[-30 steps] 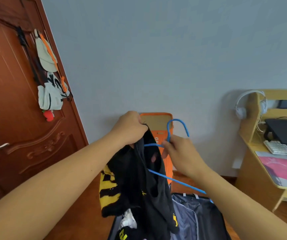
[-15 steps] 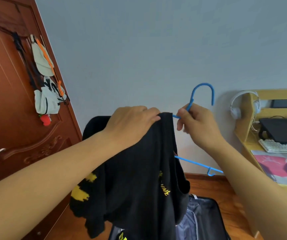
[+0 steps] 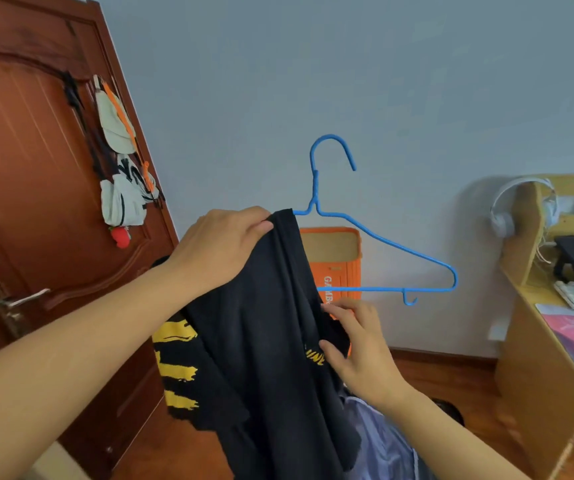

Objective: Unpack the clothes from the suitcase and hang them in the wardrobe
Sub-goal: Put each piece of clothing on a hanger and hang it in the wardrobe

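Mid-frame, garment: black shirt (image 3: 264,341) draped over blue hanger (image 3: 382,244), above suitcase (image 3: 379,441).
Left hand (image 3: 219,247): gripping shirt's top edge.
Right hand (image 3: 358,348): pinching shirt's side fabric.

One hanger (image 3: 384,244), one black garment (image 3: 264,341), two hands (image 3: 223,247).

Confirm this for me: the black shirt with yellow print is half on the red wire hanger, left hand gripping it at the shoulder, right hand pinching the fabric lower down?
Not quite. The head view shows a blue wire hanger, not red. The rest holds: the left hand grips the black shirt with yellow print at the hanger's shoulder, and the right hand pinches the fabric lower down.
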### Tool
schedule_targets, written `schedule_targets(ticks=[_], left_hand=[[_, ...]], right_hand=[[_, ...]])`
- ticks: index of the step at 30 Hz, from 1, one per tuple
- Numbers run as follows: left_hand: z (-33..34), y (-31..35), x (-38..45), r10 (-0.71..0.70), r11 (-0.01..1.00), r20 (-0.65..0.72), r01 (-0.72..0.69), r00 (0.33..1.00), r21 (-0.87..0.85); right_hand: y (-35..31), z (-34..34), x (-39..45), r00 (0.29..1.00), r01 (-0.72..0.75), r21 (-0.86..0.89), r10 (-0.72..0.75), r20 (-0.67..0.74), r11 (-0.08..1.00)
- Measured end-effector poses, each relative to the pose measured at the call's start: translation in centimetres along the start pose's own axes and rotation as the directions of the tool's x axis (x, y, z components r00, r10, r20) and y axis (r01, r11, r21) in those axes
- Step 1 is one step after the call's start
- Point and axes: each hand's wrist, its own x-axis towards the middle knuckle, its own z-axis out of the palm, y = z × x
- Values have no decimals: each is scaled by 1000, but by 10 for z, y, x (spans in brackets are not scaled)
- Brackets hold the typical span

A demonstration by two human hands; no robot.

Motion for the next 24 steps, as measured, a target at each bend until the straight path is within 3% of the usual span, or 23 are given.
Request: schedule_targets(ticks=[1, 4, 6, 8, 10, 12, 14, 17, 19, 21, 22, 24], left_hand=[[-3, -2, -2, -3, 1000, -7, 3, 1000, -8], [-8, -10, -7, -2, 997, -16, 1, 1000, -73], [-18, -21, -13, -17, 997, -35, 14, 999, -72], [-29, -51, -24, -51, 997, -13, 50, 999, -58], [-40, -85, -46, -22, 996, 35, 19, 999, 83], [-39, -110, -69, 148, 948, 153, -184, 977, 260], [-27, -120, -84, 204, 887, 274, -296, 940, 355], [-13, -120, -85, 187, 880, 177, -245, 966, 407], [-6, -117, -83, 163, 891, 35, -162, 986, 423], [-5, -104, -82, 48, 940, -38, -32, 998, 340], [-7, -97, -81, -7, 964, -66, 24, 998, 265], [-9, -87, -79, -66, 990, -117, 80, 991, 115]], right_hand=[[-3, 4, 4, 998, 48, -33, -47, 30, 998], [0, 18, 9, 914, 117, -161, -42, 403, 980], [16, 17, 6, 876, 210, -271, -58, 479, 939], [38, -5, -2, 901, 283, -325, -134, 413, 902], [47, -45, -3, 925, 297, -311, -190, 330, 903], [44, -83, 4, 913, 343, -363, -218, 344, 866], [34, -104, 20, 892, 426, -398, -304, 333, 813], [4, -109, 42, 877, 481, -345, -437, 200, 806], [-22, -103, 52, 881, 469, -260, -466, 74, 844], [-31, -95, 63, 948, 316, -219, -318, 25, 923], [-30, -93, 70, 981, 184, -232, -165, 98, 955], [-24, -89, 78, 946, 46, -323, 63, 319, 945]])
